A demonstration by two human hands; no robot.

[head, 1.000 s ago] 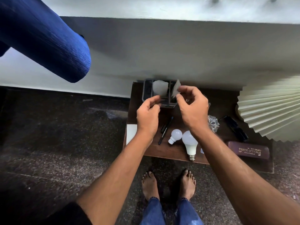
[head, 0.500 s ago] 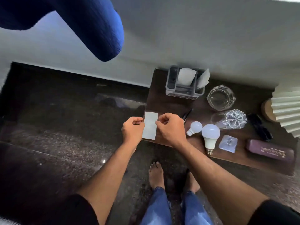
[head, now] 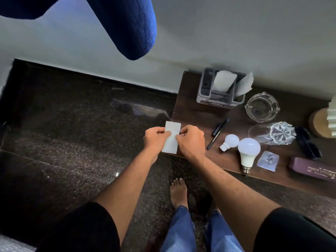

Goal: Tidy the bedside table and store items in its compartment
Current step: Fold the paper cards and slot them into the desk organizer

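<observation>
Two hands pinch one white paper slip (head: 171, 140) between them, just at the left edge of the dark wooden bedside table (head: 192, 113). The left hand (head: 156, 138) grips its left side with the thumb on top, and the right hand (head: 190, 140) grips its right side with curled fingers. At the back of the table stands a grey organiser (head: 203, 91) with white papers (head: 224, 82) in its compartments, and beside it a glass ashtray (head: 261, 107). Nearer the front lie a black pen (head: 217, 136), a small bulb (head: 231, 141) just beside a large bulb (head: 248, 151), a cut-glass tumbler (head: 272, 133) on its side, dark sunglasses (head: 307, 142), a small clear packet (head: 268, 160) and a purple spectacle case (head: 312, 169).
</observation>
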